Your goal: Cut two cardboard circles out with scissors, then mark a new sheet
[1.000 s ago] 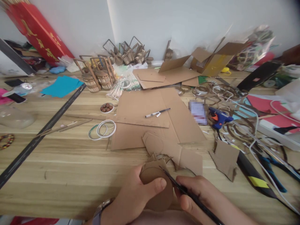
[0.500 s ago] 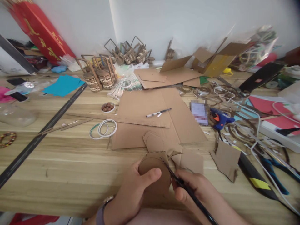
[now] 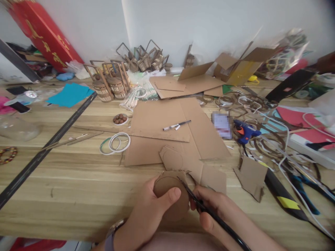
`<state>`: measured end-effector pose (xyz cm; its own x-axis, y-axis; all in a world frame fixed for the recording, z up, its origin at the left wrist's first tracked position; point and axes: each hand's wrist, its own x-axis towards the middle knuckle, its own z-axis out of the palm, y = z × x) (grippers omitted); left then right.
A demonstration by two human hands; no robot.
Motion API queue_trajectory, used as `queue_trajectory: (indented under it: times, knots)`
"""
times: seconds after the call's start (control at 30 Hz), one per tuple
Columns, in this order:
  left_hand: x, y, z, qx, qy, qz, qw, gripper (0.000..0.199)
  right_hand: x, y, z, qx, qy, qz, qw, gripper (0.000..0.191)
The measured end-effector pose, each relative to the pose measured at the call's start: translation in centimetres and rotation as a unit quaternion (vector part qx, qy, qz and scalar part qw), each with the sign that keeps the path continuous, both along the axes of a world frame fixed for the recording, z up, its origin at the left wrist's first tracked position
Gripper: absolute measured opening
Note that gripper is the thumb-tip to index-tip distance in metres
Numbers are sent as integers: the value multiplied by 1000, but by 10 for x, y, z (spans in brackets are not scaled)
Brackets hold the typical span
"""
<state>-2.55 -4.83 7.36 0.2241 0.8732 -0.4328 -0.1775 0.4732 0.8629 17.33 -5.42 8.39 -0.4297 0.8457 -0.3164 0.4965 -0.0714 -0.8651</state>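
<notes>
Head view: two hands at one cardboard piece

Ahead and to the left of the left hand lies a white flat ring point(image 3: 119, 151). The left hand point(image 3: 148, 214) is half curled, thumb on top, and pinches a brown rounded cardboard piece point(image 3: 180, 205), which sits between both hands. At its upper edge is the tip of a slim black metal cutting tool point(image 3: 192, 194); the right hand point(image 3: 220, 203) is curled around it. If the piece turns, the cut could probably leave the drawn curve; a slip could nick the nearby left thumb. Compared with half a second ago, the curled flap beside the tip hardly shows; both hands are nearly unchanged.
</notes>
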Motion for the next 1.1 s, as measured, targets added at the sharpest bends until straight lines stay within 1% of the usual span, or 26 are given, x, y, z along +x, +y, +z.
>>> queue_trajectory:
  times: [0.13, 0.27, 0.53, 0.7, 0.83, 0.93, 1.1]
  knots:
    - [-2, -2, -1, 19, 30, -9, 999, 45, -2, 3, 5, -3, 12, 6, 1000, 83]
    - [-2, -2, -2, 17, 30, -10, 999, 48, -2, 4, 4, 2, 15, 20, 1000, 81]
    - [-1, 1, 4, 15, 51, -14, 998, 47, -1, 6, 7, -7, 24, 37, 999, 77]
    - [-1, 0, 4, 3, 50, -12, 999, 45, 0, 7, 2, 12, 35, 53, 998, 73]
    - [-1, 0, 4, 11, 56, -16, 998, 43, 0, 5, -4, 42, 15, 41, 998, 72]
    - [-2, 0, 4, 6, 55, -19, 998, 45, 2, 3, -6, 54, 10, 43, 998, 71]
    - [-1, -1, 3, -20, 75, -19, 997, 51, 6, 1, -7, 64, 15, 33, 997, 62]
